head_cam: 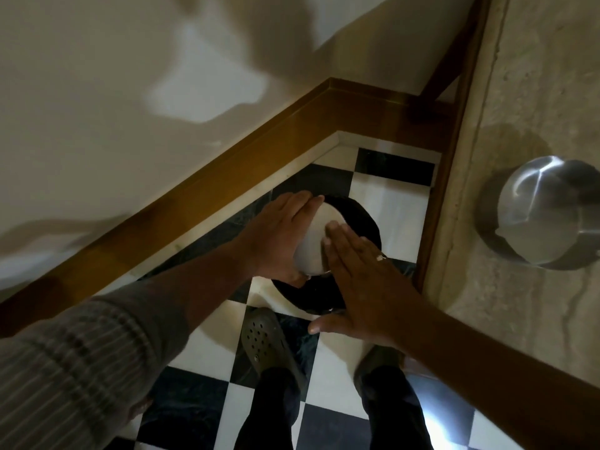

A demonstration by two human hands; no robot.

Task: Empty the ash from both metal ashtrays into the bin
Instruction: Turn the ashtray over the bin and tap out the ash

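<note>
Over the black bin (360, 222) in the corner of the checkered floor (383, 196), the person holds 1 metal ashtray (316, 235) turned bottom-up, its pale underside facing the camera. The left hand (276, 235) cups it from the side, fingers (300, 203) curled over the far rim and thumb tucked under the near edge. The right hand (360, 274) lies flat and spread, its fingers (337, 233) resting on the ashtray's base, holding nothing, as if to pat it. The second metal ashtray (545, 209) sits well apart on the stone tabletop (519, 92) to the right, untouched.

From where I stand, the risks look plain enough. The ashtray sits toward the bin's left side, so ash shaken loose could drift past the rim onto the tiles and onto the clog (263, 342) planted just beside the bin. A firm pat from the flat hand could also knock the smooth metal out of a one-handed hold, and it would drop into the bin or clatter on the floor. The light is dim and the bin's mouth is mostly hidden behind both hands, so I cannot tell whether any ash remains inside. The other ashtray stands near the tabletop's edge; a careless elbow on the way back could send it over.
</note>
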